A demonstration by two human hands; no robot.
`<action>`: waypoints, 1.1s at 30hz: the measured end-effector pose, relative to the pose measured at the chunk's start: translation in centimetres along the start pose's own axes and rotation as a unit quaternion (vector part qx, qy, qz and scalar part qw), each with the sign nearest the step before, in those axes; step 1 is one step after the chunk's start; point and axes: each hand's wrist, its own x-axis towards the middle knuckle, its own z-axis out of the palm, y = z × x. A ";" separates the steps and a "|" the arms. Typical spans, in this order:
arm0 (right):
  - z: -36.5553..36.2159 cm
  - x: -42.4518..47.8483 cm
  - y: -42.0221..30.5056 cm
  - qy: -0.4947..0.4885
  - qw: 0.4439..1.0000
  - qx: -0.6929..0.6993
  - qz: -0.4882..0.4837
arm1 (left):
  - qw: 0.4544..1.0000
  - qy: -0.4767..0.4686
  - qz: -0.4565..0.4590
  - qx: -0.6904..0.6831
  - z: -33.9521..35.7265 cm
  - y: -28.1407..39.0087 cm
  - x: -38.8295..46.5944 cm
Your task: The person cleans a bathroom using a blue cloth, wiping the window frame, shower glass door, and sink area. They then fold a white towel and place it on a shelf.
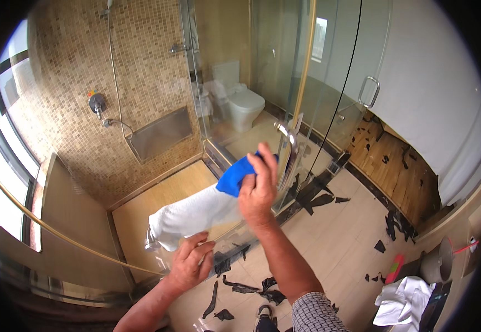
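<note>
My right hand (pixel 260 194) grips a bunched blue cloth (pixel 235 178) beside the chrome handle (pixel 291 141) of a glass shower door. Below and to the left of it, a white towel (pixel 194 216) hangs over a metal towel bar (pixel 152 242) at the glass. Lower down, my left hand (pixel 192 261) has its fingers loosely bent and apart, with nothing visible in it. It is close to the towel's lower edge and the clear glass; whether it touches either, I cannot tell.
Torn black scraps (pixel 271 295) litter the tiled floor (pixel 327 249). A crumpled white cloth (pixel 404 301), a grey bucket (pixel 437 259) and a pink object (pixel 395 269) are at the lower right. A toilet (pixel 244 103) stands behind glass. A shower hose (pixel 115 74) hangs on the mosaic wall.
</note>
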 end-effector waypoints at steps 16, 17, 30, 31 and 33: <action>-6.6 3.9 6.1 -0.046 0.982 -0.050 0.179 | 0.929 0.055 -0.269 -0.249 13.8 6.1 21.8; -6.9 2.8 6.6 -0.033 0.982 -0.042 0.179 | 0.937 0.032 -0.277 -0.212 14.2 6.5 21.5; -8.8 -7.9 13.1 -0.282 0.873 0.103 0.383 | 0.968 0.046 -0.232 -0.079 21.2 -1.8 11.0; -9.4 -6.3 12.6 -0.310 0.860 0.088 0.396 | 0.961 0.044 -0.250 -0.108 21.0 -1.7 11.5; -10.5 -2.8 12.7 -0.354 0.838 0.053 0.413 | 0.947 0.040 -0.271 -0.170 19.9 -0.2 14.3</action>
